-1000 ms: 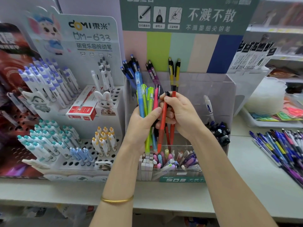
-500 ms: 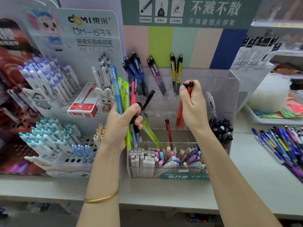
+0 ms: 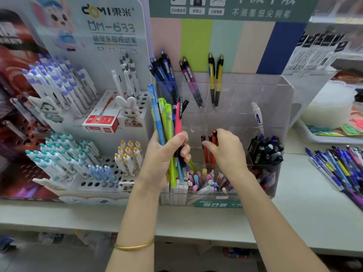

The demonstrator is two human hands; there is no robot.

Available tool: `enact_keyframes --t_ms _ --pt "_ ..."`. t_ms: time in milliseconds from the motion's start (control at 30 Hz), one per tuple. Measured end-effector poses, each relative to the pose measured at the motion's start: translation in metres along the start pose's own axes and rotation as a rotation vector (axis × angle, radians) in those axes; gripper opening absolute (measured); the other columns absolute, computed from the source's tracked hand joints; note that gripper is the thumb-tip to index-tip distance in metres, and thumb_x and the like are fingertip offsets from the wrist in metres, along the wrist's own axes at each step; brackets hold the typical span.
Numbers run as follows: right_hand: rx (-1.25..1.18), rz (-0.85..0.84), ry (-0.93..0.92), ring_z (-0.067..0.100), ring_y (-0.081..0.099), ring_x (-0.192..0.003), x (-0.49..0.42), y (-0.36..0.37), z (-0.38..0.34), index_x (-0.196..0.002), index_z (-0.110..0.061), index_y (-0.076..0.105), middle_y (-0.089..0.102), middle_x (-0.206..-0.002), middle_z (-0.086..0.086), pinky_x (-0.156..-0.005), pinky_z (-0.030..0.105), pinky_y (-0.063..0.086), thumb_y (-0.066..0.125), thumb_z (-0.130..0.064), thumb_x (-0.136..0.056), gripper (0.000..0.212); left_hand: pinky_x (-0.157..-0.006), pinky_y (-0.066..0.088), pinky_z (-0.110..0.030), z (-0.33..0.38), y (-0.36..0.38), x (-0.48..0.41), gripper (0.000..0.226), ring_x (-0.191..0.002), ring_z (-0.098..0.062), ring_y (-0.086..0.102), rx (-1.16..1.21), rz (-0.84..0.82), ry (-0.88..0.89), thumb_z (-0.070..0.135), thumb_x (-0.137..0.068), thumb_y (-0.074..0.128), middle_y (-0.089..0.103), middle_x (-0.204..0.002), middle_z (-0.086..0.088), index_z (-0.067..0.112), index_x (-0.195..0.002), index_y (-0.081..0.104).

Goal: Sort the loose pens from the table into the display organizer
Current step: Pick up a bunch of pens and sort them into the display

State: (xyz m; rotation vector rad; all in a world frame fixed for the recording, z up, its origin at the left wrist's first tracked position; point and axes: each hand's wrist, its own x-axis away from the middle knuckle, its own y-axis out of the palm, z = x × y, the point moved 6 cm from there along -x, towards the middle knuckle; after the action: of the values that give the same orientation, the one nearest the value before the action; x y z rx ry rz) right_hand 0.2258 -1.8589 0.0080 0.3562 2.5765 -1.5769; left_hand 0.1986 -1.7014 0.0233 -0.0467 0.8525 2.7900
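Note:
My left hand [image 3: 163, 160] grips a bundle of pens [image 3: 167, 122], blue, neon green, pink and black, held upright in front of the clear acrylic display organizer [image 3: 275, 95]. My right hand [image 3: 227, 152] pinches the tops of the red pens [image 3: 211, 146], which stand in a middle compartment of the organizer. Blue pens [image 3: 163, 69], purple pens [image 3: 191, 81] and yellow pens [image 3: 215, 79] stand in the back row. A pile of loose pens [image 3: 341, 169] lies on the table at the far right.
A white rabbit-themed pen stand [image 3: 78, 134] with several white pens and a red box [image 3: 102, 118] stands at the left. Dark pens [image 3: 265, 150] fill the organizer's right compartment, small erasers its front tray [image 3: 206, 181]. A white tray [image 3: 324, 138] sits behind right.
My right hand has come down from the organizer's upper level, lowering the red pens into the middle compartment. My left hand with the bundle has shifted right, nearer the organizer.

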Motion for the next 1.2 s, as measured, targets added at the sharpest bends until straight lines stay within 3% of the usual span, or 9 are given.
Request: enact_keyframes --t_ms 133,233,400,533,667,833,933,1100,1200 --pt "-0.089 -0.150 0.048 0.026 0.056 -0.097 0.006 0.020 0.008 -0.111 -0.006 0.056 0.059 -0.109 0.011 -0.072 0.029 0.038 0.062 -0.037 -0.091 0.037 -0.049 0.045 -0.023 -0.006 0.004 0.004 0.035 -0.052 -0.010 0.047 0.034 -0.064 -0.008 0.005 -0.078 0.065 0.057 -0.078 -0.001 0.010 -0.109 0.052" --pt "-0.098 -0.105 0.044 0.025 0.056 -0.106 0.012 0.016 0.010 -0.121 -0.006 0.055 0.058 -0.117 0.011 -0.084 0.031 0.043 0.062 -0.034 -0.091 0.041 -0.048 0.044 -0.022 -0.011 0.005 0.005 0.051 -0.052 -0.009 0.045 0.100 -0.096 -0.024 0.007 -0.068 0.065 0.055 -0.080 -0.002 0.010 -0.116 0.050" --pt "-0.376 0.164 -0.070 0.015 0.058 -0.089 0.022 -0.025 -0.012 -0.106 -0.011 0.063 0.061 -0.097 0.000 -0.079 0.027 0.047 0.058 -0.018 -0.094 0.015 -0.046 0.042 -0.021 -0.020 0.008 0.008 0.042 -0.049 -0.009 0.044 0.212 -0.134 -0.101 0.003 -0.063 0.057 0.054 -0.075 -0.002 0.006 -0.104 0.046" --pt "-0.777 0.008 -0.059 0.008 0.061 -0.070 0.021 -0.038 -0.041 -0.101 -0.017 0.064 0.063 -0.084 -0.006 -0.055 0.023 0.050 0.055 -0.013 -0.095 0.011 -0.046 0.043 -0.020 -0.023 0.012 0.012 0.040 -0.049 -0.008 0.046 0.255 -0.175 -0.117 0.006 -0.066 0.057 0.056 -0.077 -0.001 0.006 -0.104 0.049" --pt "-0.914 -0.144 -0.116 0.001 0.055 -0.055 0.013 -0.045 -0.063 -0.109 -0.017 0.064 0.062 -0.082 0.000 -0.050 0.019 0.046 0.055 -0.018 -0.096 0.016 -0.047 0.045 -0.023 -0.023 0.011 0.014 0.035 -0.051 -0.010 0.049 0.193 -0.184 -0.109 0.010 -0.072 0.060 0.059 -0.080 -0.003 0.004 -0.105 0.050" --pt "-0.771 -0.212 -0.201 0.004 0.059 -0.064 0.006 -0.042 -0.075 -0.107 -0.025 0.065 0.064 -0.099 0.004 -0.055 0.016 0.048 0.062 -0.023 -0.092 0.015 -0.049 0.045 -0.027 -0.020 0.003 0.012 0.032 -0.052 -0.013 0.049 0.082 -0.146 -0.094 0.013 -0.074 0.063 0.059 -0.081 -0.006 0.005 -0.104 0.051" --pt "-0.747 -0.172 -0.190 0.005 0.060 -0.082 0.003 -0.044 -0.075 -0.098 -0.025 0.066 0.063 -0.099 -0.001 -0.071 0.021 0.053 0.065 -0.022 -0.089 0.010 -0.048 0.044 -0.027 -0.018 0.001 0.012 0.033 -0.051 -0.014 0.049 0.037 -0.139 -0.104 0.010 -0.072 0.063 0.059 -0.079 -0.006 0.005 -0.102 0.052" --pt "-0.961 -0.152 -0.094 -0.007 0.057 -0.071 -0.006 -0.047 -0.074 -0.095 -0.021 0.063 0.064 -0.089 -0.006 -0.057 0.008 0.042 0.057 -0.012 -0.094 0.011 -0.047 0.043 -0.025 -0.014 0.003 0.011 0.029 -0.052 -0.012 0.046 -0.049 -0.184 -0.130 0.000 -0.080 0.055 0.057 -0.076 -0.003 0.007 -0.108 0.051" --pt "-1.087 -0.065 -0.030 -0.005 0.056 -0.070 -0.018 -0.053 -0.069 -0.095 -0.022 0.061 0.066 -0.086 -0.008 -0.059 0.014 0.042 0.051 -0.012 -0.097 0.014 -0.046 0.043 -0.024 -0.016 0.002 0.012 0.027 -0.051 -0.012 0.045 -0.100 -0.194 -0.169 0.001 -0.082 0.053 0.056 -0.076 -0.004 0.008 -0.108 0.047"
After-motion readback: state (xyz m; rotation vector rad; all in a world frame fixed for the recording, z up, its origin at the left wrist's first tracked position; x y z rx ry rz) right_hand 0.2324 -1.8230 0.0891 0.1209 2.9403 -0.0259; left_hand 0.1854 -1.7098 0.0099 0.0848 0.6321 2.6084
